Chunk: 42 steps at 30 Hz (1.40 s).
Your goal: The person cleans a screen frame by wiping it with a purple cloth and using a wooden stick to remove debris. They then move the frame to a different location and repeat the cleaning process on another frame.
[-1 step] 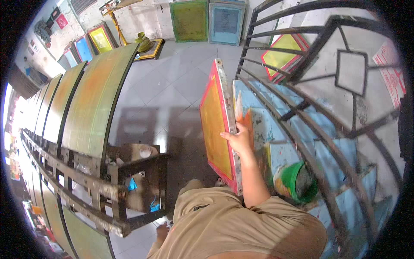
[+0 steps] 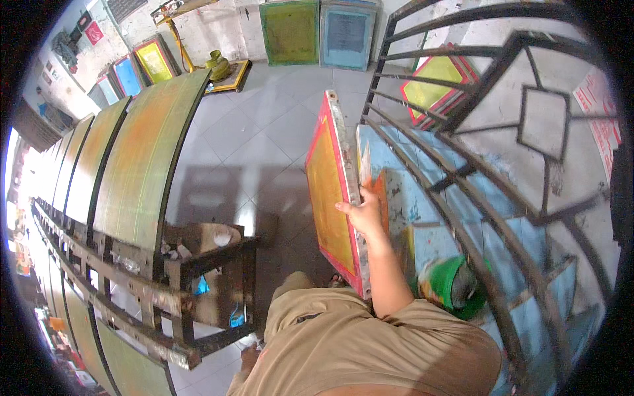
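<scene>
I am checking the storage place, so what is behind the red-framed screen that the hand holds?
Behind the red-framed screen, held by the right hand, stand a blue-framed screen and the black metal railing. A green bucket sits lower. The blue screen's left part is covered.

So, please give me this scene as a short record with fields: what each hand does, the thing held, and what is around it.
right hand: grips the edge of the red framed screen, fingers wrapped over the frame
left hand: not in view
held thing: framed screen with yellow-orange mesh, standing on edge, upright
right of it: black metal railing and blue stairs
near the arm: green bucket
left side: long curved printing tables
floor: grey tiles
</scene>
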### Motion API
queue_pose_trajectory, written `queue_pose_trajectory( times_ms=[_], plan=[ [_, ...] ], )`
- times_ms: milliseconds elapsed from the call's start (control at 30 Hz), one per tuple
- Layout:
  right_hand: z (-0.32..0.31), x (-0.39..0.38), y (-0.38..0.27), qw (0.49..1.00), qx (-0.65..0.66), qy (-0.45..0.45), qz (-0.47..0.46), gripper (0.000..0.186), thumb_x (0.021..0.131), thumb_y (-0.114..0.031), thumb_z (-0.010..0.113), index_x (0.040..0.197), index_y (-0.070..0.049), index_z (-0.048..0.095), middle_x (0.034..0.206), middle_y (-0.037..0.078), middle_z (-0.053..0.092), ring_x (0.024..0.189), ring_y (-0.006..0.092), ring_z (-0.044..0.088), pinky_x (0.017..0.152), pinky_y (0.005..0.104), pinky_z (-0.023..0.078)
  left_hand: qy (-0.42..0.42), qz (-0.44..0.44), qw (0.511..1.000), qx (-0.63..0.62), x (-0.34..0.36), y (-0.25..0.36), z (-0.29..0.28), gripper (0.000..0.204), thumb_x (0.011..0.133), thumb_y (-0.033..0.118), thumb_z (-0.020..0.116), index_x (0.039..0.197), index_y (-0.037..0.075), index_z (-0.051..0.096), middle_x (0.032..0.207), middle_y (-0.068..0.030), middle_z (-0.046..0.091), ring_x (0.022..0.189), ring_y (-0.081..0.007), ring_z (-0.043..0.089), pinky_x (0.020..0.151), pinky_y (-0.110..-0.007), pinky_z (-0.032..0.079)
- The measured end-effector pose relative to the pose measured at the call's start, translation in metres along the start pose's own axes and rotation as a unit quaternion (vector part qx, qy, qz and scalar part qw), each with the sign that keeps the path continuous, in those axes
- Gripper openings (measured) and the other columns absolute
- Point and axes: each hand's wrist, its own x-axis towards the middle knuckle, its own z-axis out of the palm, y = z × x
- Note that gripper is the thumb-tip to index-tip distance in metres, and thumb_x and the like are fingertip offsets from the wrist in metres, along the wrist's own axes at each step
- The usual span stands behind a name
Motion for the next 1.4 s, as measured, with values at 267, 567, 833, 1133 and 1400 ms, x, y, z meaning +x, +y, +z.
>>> queue_pose_trajectory(
  times_ms=[267,567,833,1133,1400],
  plan=[
    [0.033,0.200,-0.003,0.994,-0.083,-0.054,0.035,0.041,0.069,-0.014,0.077,0.105,0.000,0.063,0.091,0.013,0.069,0.081,0.0213,0.066,0.076,0.0322,0.049,0.005,-0.018,0.999,0.045,0.019,0.131,0.093,0.029,0.087,0.031,0.062,0.083,0.003,0.061,0.068,-0.0080,0.062,0.057,-0.0158,0.059,0.045,-0.029,0.043],
    [0.048,0.387,-0.072,0.988,-0.080,-0.096,-0.088,0.039,0.069,-0.007,0.076,0.106,-0.002,0.064,0.091,0.007,0.069,0.081,0.0124,0.062,0.075,0.0298,0.049,-0.055,0.052,0.997,-0.034,0.087,0.405,0.176,0.031,0.085,0.035,0.064,0.080,0.005,0.060,0.066,-0.0059,0.060,0.057,-0.0148,0.056,0.046,-0.028,0.041],
    [0.051,0.546,-0.087,0.983,-0.109,-0.106,-0.104,0.046,0.067,-0.019,0.079,0.106,-0.002,0.063,0.089,0.015,0.068,0.082,0.0208,0.065,0.075,0.0333,0.049,-0.024,0.111,0.992,-0.053,0.238,0.576,0.241,0.031,0.085,0.036,0.063,0.094,0.006,0.060,0.071,-0.0060,0.062,0.061,-0.0202,0.059,0.055,-0.036,0.048],
    [0.053,0.713,-0.094,0.979,-0.141,-0.098,-0.113,0.049,0.065,-0.014,0.079,0.110,-0.002,0.062,0.091,0.016,0.069,0.082,0.0171,0.066,0.075,0.0311,0.049,-0.022,0.254,0.704,0.662,0.263,0.677,0.274,0.041,0.091,0.044,0.041,0.109,0.012,0.058,0.088,-0.0143,0.066,0.080,-0.0327,0.063,0.074,-0.046,0.046],
    [0.042,0.837,-0.094,0.973,-0.179,-0.122,-0.079,0.051,0.063,-0.016,0.079,0.110,-0.005,0.063,0.094,0.018,0.067,0.082,0.0251,0.067,0.076,0.0319,0.050,-0.010,0.092,0.896,0.433,0.282,0.800,0.349,0.048,0.090,0.047,0.043,0.120,0.012,0.053,0.089,-0.0172,0.065,0.084,-0.0296,0.063,0.077,-0.044,0.044]
  ],
)
